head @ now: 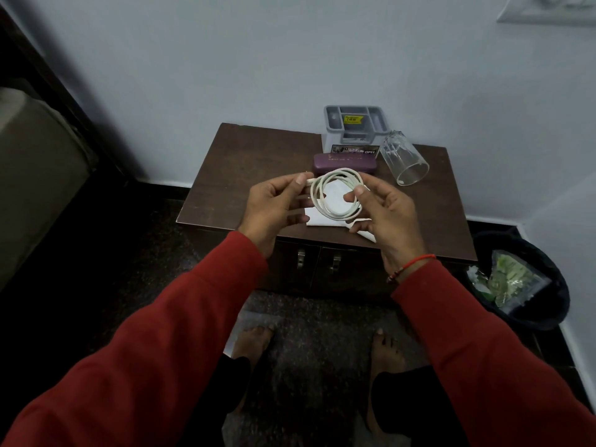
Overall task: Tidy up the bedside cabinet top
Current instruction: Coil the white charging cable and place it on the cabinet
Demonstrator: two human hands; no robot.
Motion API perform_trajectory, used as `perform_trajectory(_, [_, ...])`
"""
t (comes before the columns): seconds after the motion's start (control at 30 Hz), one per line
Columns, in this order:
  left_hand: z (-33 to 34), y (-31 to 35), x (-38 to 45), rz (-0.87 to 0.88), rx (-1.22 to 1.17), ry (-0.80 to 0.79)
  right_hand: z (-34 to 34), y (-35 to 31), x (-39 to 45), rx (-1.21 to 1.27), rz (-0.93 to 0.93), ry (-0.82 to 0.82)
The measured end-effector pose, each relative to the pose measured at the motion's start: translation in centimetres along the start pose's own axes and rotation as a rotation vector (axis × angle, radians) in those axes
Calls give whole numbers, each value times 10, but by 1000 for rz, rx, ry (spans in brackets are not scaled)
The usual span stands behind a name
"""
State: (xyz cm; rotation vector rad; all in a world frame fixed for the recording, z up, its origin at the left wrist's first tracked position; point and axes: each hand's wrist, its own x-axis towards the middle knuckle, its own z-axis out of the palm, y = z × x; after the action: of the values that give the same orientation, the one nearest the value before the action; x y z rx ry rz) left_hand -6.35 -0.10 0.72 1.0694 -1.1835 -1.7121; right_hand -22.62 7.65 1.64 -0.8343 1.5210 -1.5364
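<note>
Head view:
Cable: a white cable [335,195] wound in loops, held above the front of the worktop [245,175], over a white paper [317,219].
Left hand [274,204]: pinches the cable's end.
Right hand [380,211]: grips the coil's right side.
Behind the cable: purple case [342,162], grey organiser [353,124].
Right of the case: tipped glass [403,159].

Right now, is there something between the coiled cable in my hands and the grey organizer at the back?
Yes. The purple case lies directly between the white cable and the grey organizer. The tipped-over glass lies to the right of that path.
</note>
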Motion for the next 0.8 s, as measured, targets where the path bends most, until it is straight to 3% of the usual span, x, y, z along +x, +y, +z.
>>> perform_trajectory(0.3, [2,1,0,41,-52,137,2,-4,0,58,21,-69])
perform_trajectory(0.47, [2,1,-3,46,126,33,-2,-4,0,126,67,-28])
perform_trajectory(0.63, [3,3,-3,6,140,-60,0,-1,-2,121,65,-106])
perform_trajectory(0.73, [6,-2,-3,92,188,-169,3,-1,-3,151,67,-131])
perform_trajectory(0.8, [6,-4,-1,142,211,-162,3,-1,-4,158,81,-153])
